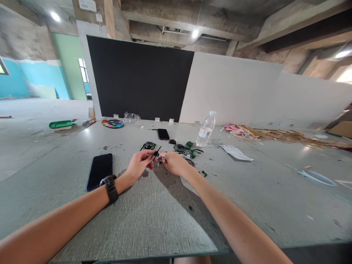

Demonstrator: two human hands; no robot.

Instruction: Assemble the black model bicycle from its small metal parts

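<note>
My left hand (141, 164), with a dark watch on its wrist, pinches a small black model part (156, 153) that has a thin rod sticking up. My right hand (172, 162) meets it from the other side, its fingers closed at the same spot; whatever they grip is too small to make out. Just beyond the left hand lies a small spoked model wheel (149, 146). Beyond the right hand are another small wheel (180, 147), a third wheel (190, 162) partly behind that hand, and thin green model pieces (195, 152).
A dark phone (100, 170) lies by my left wrist, a smaller phone (163, 134) farther back. A plastic bottle (206, 130) stands near a paper sheet (236, 153). A paint palette (113, 123) sits back left, wood strips (275, 135) back right, before a black panel (143, 80).
</note>
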